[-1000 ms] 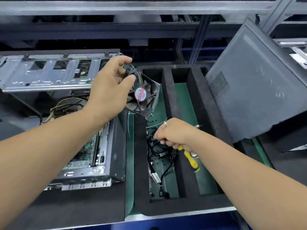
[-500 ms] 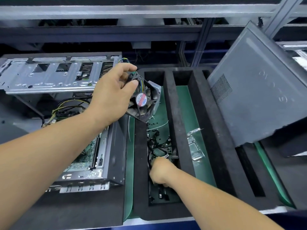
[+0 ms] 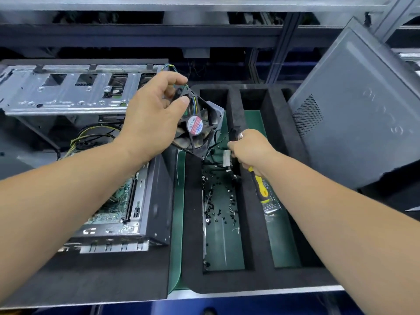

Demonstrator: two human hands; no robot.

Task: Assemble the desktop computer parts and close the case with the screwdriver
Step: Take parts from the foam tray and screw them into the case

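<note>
My left hand (image 3: 154, 117) grips a black case fan (image 3: 197, 130) with a red and blue hub label by its upper corner, above the gap between the open computer case (image 3: 156, 201) and the foam tray (image 3: 193, 223). My right hand (image 3: 250, 148) is curled round a screwdriver with a yellow handle (image 3: 260, 185) that sticks out below the fist. The same hand's fingertips lift black cables with a white connector (image 3: 226, 158) out of the tray's left compartment. Loose black screws (image 3: 218, 205) lie on that compartment's green floor.
The grey side panel (image 3: 354, 110) leans upright at the right, behind the tray. A metal bracket in clear plastic (image 3: 271, 205) lies in the middle compartment. A drive cage (image 3: 68, 92) and yellow and black wires (image 3: 91, 135) sit in the case's far part.
My right hand dipped to the near part of the left compartment, then rose toward the fan with the cables in its fingers. The left hand and fan stayed nearly still.
</note>
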